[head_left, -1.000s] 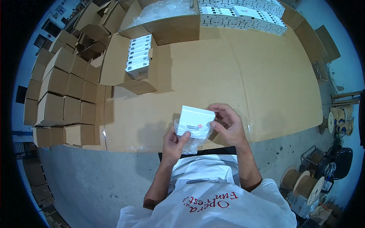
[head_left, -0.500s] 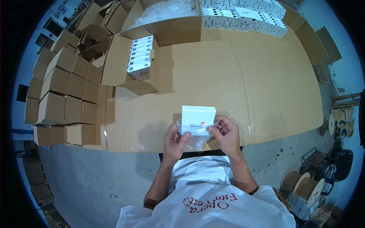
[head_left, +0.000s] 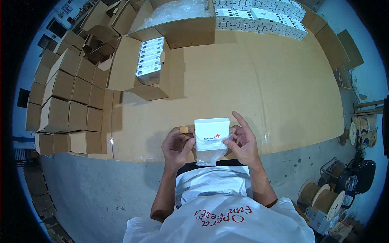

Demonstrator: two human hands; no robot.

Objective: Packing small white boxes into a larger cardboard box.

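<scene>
Evenly lit indoor scene under cool, bluish overhead light. The cardboard-covered table (head_left: pixel 251 81) is brightest at centre, with soft short shadows beside the open carton (head_left: pixel 142 69) and under the hands. Mild glare shows on clear plastic at twelve o'clock. The centre is sharp. Fisheye distortion bends straight edges toward the rim, strongest at nine and three o'clock, and black vignette corners surround the circular picture, where detail turns dim.

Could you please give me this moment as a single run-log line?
left hand: holds small white box | right hand: on clear plastic bag around box | surface: cardboard-covered table
</scene>
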